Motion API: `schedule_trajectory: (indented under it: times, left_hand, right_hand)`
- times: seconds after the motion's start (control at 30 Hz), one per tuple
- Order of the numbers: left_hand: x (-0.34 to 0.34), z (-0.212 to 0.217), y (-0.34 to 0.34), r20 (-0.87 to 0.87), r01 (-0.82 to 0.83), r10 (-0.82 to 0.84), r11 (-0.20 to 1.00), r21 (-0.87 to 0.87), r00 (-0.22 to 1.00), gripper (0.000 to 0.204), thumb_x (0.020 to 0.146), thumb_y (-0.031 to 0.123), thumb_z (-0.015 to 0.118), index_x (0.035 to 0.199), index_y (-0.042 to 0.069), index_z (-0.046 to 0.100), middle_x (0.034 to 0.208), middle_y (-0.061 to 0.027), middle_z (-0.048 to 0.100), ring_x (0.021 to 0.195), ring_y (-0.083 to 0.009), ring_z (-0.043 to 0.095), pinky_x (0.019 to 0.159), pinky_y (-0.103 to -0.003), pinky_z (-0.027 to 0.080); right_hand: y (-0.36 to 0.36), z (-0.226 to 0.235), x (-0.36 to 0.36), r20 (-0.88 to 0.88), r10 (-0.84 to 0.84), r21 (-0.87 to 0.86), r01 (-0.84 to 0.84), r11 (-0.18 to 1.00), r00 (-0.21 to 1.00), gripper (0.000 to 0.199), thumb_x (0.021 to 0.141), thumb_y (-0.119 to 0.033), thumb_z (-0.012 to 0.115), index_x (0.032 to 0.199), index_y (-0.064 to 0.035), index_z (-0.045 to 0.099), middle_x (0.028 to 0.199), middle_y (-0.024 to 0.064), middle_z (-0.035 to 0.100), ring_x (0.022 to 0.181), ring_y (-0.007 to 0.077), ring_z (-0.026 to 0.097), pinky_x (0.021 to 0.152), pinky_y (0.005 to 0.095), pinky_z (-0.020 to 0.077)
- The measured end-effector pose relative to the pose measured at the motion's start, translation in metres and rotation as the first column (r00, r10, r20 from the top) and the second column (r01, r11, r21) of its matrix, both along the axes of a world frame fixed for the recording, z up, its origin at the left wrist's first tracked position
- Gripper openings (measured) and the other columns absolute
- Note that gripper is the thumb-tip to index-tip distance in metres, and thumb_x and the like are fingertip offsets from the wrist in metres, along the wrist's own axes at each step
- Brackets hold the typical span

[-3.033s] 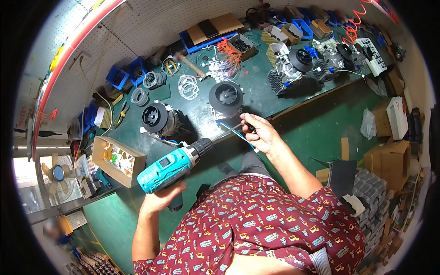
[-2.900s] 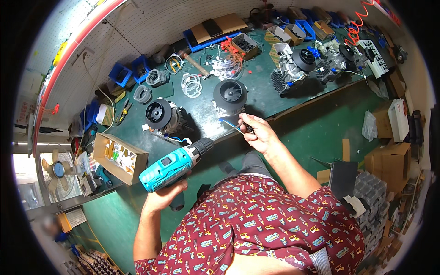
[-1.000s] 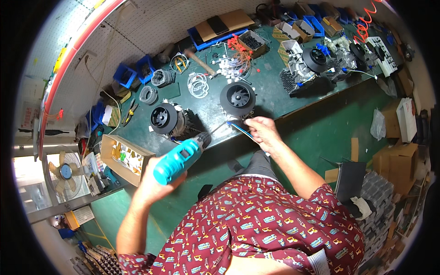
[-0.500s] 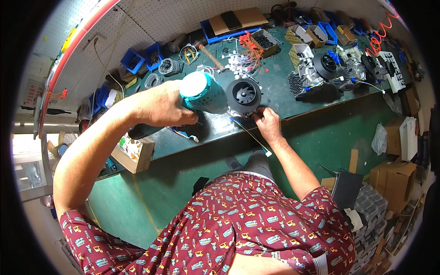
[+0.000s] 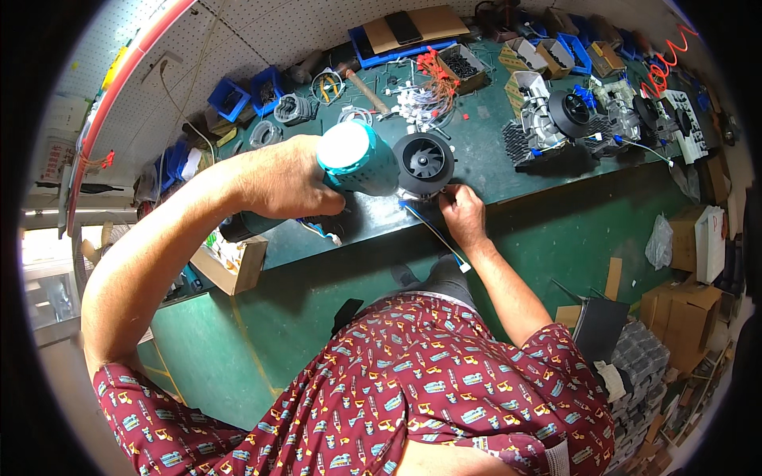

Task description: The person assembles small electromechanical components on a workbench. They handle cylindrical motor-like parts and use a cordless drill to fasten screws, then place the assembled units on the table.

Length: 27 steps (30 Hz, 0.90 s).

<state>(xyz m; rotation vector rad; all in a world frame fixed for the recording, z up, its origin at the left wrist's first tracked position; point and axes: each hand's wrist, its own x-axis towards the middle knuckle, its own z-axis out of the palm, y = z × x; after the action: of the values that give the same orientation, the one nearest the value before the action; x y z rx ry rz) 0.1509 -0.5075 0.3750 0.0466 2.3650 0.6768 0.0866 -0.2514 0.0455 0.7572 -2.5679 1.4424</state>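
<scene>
Left hand: the person's left hand (image 5: 290,184), centre-left of the frame, wrapped round the handle of a power drill.
Power drill: teal body (image 5: 369,170), rear end toward the viewer, front end hidden; just left of the fan unit in the frame, contact not discernible.
Right hand: the person's right hand (image 5: 463,216), centre of the frame, fingers drawn in at the fan unit's lower right edge; whether they pinch anything cannot be told.
Fan unit: black impeller housing (image 5: 436,175), centre of the frame, on the green tabletop (image 5: 492,176) near its front edge.
Cable: thin lead (image 5: 433,231) with white connector, hanging below the fan unit.
Hammer: wooden handle (image 5: 365,90), upper centre.
Carton: open cardboard (image 5: 250,268), left of centre.
</scene>
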Motion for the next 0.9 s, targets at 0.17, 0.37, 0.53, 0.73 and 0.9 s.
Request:
schedule_trajectory:
  times: [0.17, 0.37, 0.53, 0.73, 0.9]
  left_hand:
    - [-0.002, 0.003, 0.009, 0.033, 0.007, -0.006, 0.999, -0.037, 0.999, 0.061, 0.086, 0.020, 0.075, 0.141, 0.003, 0.054, 0.131, -0.0201, 0.066, 0.115, -0.0362, 0.065, 0.104, -0.047, 0.053]
    - [0.008, -0.009, 0.007, -0.138, -0.018, 0.028, 0.997, 0.069, 0.990, 0.036, 0.083, 0.014, 0.065, 0.115, -0.001, 0.064, 0.092, -0.0193, 0.072, 0.083, -0.0279, 0.068, 0.081, -0.041, 0.056]
    - [0.006, -0.006, 0.013, 0.051, -0.074, 0.075, 0.997, -0.030, 0.996, 0.064, 0.086, 0.020, 0.073, 0.143, 0.003, 0.051, 0.131, -0.0205, 0.066, 0.116, -0.0346, 0.065, 0.103, -0.046, 0.054]
    - [0.010, -0.001, 0.025, 0.112, -0.123, 0.126, 0.992, -0.027, 0.986, 0.062, 0.087, 0.023, 0.073, 0.142, 0.004, 0.053, 0.129, -0.0174, 0.067, 0.109, -0.0284, 0.066, 0.098, -0.043, 0.055]
    - [0.015, -0.008, 0.022, 0.134, -0.268, 0.265, 0.963, 0.005, 0.955, 0.051, 0.090, 0.032, 0.072, 0.132, 0.004, 0.059, 0.102, -0.0125, 0.073, 0.089, -0.0214, 0.069, 0.083, -0.037, 0.056]
  right_hand:
    - [0.000, 0.002, 0.001, 0.017, -0.004, -0.012, 0.004, 1.000, 1.000, 0.015, 0.087, -0.013, 0.072, 0.096, -0.0022, 0.068, 0.093, 0.0163, 0.072, 0.083, 0.0389, 0.070, 0.072, 0.0459, 0.0565]
    - [-0.005, 0.003, 0.001, 0.010, 0.010, -0.044, -0.009, 0.999, 1.000, 0.014, 0.086, -0.012, 0.072, 0.095, -0.0021, 0.068, 0.093, 0.0165, 0.071, 0.083, 0.0396, 0.070, 0.071, 0.0465, 0.0560]
    - [-0.005, 0.001, 0.003, 0.008, 0.011, -0.057, -0.010, 0.998, 1.000, 0.014, 0.086, -0.012, 0.071, 0.095, -0.0022, 0.068, 0.093, 0.0166, 0.071, 0.082, 0.0399, 0.070, 0.071, 0.0466, 0.0559]
    - [-0.004, -0.004, 0.003, 0.019, -0.007, -0.057, 0.008, 0.998, 1.000, 0.014, 0.086, -0.012, 0.072, 0.094, -0.0026, 0.068, 0.092, 0.0169, 0.071, 0.082, 0.0401, 0.070, 0.072, 0.0465, 0.0561]
    - [-0.003, -0.012, 0.005, -0.018, 0.003, -0.080, -0.005, 0.997, 1.000, 0.016, 0.083, -0.011, 0.074, 0.095, -0.0026, 0.067, 0.090, 0.0180, 0.070, 0.081, 0.0409, 0.069, 0.070, 0.0467, 0.0559]
